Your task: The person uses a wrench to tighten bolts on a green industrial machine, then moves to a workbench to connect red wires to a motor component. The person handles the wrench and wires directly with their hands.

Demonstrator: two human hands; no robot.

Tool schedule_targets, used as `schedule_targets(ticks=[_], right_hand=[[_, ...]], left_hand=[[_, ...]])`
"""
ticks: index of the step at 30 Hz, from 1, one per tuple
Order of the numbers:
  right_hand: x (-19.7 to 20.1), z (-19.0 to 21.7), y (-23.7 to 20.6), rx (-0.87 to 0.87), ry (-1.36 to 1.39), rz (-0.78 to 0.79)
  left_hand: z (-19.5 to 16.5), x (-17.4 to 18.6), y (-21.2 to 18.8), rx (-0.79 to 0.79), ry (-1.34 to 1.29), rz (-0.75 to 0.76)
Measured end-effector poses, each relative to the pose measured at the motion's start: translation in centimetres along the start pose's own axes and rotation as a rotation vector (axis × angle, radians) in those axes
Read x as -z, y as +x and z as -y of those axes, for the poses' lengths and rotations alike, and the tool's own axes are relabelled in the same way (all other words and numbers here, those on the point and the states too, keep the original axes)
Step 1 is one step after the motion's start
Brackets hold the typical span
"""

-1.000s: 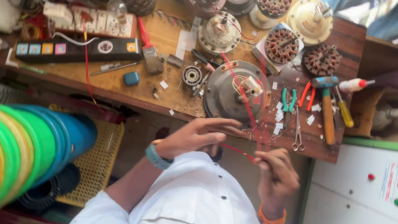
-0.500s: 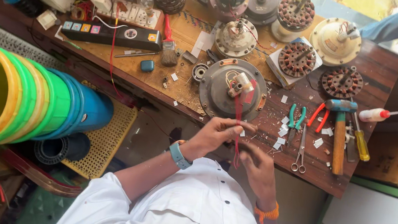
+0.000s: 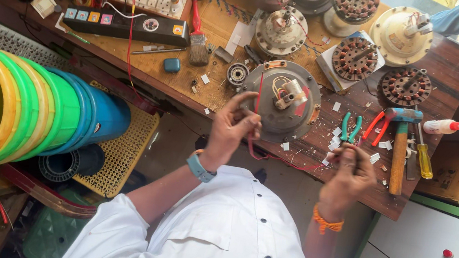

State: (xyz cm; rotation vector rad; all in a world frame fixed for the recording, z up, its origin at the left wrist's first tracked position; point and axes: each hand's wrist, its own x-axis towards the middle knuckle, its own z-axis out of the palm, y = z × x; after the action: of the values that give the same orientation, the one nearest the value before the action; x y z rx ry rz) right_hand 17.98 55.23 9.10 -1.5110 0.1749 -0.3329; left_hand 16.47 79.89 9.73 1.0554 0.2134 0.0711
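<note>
Far left: nested buckets (image 3: 11,102) lying on their side beside the desk (image 3: 149,69), yellow inside green inside blue. Only the innermost yellow one is seen into; nothing is seen in it.

On the desk, left part: black power strip (image 3: 120,24), paint brush (image 3: 198,43), small bearing (image 3: 237,74).

Left hand (image 3: 232,129): clenched in a pinch on the red wire (image 3: 258,91), thumb and fingers closed on it just in front of the grey motor plate (image 3: 282,103).

The wire is run from that pinch up over the plate. A slack loop is hung below the desk edge and carried across to the right hand (image 3: 346,175). That hand is closed on the other end. Whether anything else is held in it cannot be told.

Handling, as judged: the wire is thin, light and limp, with no stiffness to rely on. It is likely kinked or nicked if pulled hard over the plate rim. It is best gripped close to the working end, with the slack kept off the plate's small white part and its leads. The plate itself looks heavy and stable.

Right of the hands: green pliers (image 3: 350,126), red pliers (image 3: 375,124), hammer (image 3: 399,150), yellow screwdriver (image 3: 424,159), glue bottle (image 3: 443,126). 2 wound cores (image 3: 355,58) are set behind them.
</note>
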Motion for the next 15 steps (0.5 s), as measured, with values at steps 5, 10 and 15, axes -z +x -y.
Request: schedule_targets(ticks=[5, 10, 15], right_hand=[[2.4, -1.2, 0.9, 0.015, -0.012, -0.115], [2.2, -2.1, 1.0, 0.037, -0.014, -0.176], [0.8, -2.3, 0.8, 0.093, -0.003, -0.136]], left_hand=[[-1.4, 3.3, 0.3, -0.014, 0.36, -0.124], [-1.4, 2.7, 0.0, -0.04, 0.602, -0.114], [-1.7, 2.3, -0.2, -0.419, 0.838, -0.019]])
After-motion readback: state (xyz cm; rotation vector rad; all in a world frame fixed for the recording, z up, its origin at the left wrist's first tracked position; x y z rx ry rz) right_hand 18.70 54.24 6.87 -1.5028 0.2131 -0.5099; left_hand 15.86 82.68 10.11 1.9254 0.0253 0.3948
